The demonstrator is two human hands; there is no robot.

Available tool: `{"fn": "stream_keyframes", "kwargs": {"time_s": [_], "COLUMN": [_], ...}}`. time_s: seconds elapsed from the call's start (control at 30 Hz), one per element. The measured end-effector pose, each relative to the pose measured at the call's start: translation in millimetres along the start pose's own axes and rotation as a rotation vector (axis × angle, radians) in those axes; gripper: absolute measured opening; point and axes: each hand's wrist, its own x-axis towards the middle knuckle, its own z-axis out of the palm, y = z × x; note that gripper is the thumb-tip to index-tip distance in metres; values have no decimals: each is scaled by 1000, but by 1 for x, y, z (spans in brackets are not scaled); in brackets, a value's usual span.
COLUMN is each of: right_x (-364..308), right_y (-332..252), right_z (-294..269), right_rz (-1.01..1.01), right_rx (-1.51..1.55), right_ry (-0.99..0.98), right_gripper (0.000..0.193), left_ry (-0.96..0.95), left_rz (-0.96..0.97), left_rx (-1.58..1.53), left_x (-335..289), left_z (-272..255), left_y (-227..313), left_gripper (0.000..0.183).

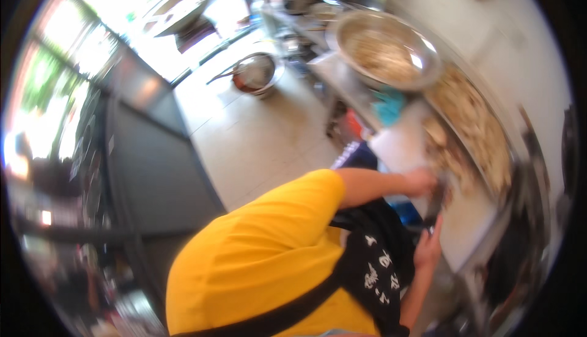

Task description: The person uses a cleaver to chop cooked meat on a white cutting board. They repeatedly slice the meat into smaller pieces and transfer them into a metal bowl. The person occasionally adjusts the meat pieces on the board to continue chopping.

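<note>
The picture is smeared by motion. My left hand (420, 182) looks closed at the edge of a white cutting board (468, 222), beside the far end of a dark blade; what its fingers grip is hidden. My right hand (427, 250), nearer my apron, is wrapped round the handle of a knife (437, 199). Its blade points from the right hand toward the left. Pale cut food pieces (435, 134) lie along the board, with smaller browner bits near the blade; their kind is too blurred to tell.
Behind the board runs a long tray (474, 123) of pale slices. A large steel bowl (422, 80) of pale pieces stands past the board, with a turquoise cloth-like thing (388, 106) below it. A basin (257, 89) rests on the tiled floor. Dark panels (156, 166) stand at left.
</note>
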Motion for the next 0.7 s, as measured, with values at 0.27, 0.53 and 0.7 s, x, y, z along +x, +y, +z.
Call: {"fn": "stream_keyframes", "kwargs": {"time_s": [0.27, 0.53, 0.7], "right_x": [51, 141, 180], "right_y": [-36, -102, -111], "right_z": [-29, -3, -2], "right_rz": [-75, -577, -510], "right_rx": [270, 41, 90], "right_ry": [91, 135, 20], "right_gripper": [64, 64, 64], "left_ry": [138, 302, 220], "left_rz": [-108, -530, -663], "left_rx": [96, 342, -12], "left_x": [-62, -154, -168], "left_z": [-84, -158, -145], "left_y": [-7, -43, -64], "left_gripper": [12, 21, 34]}}
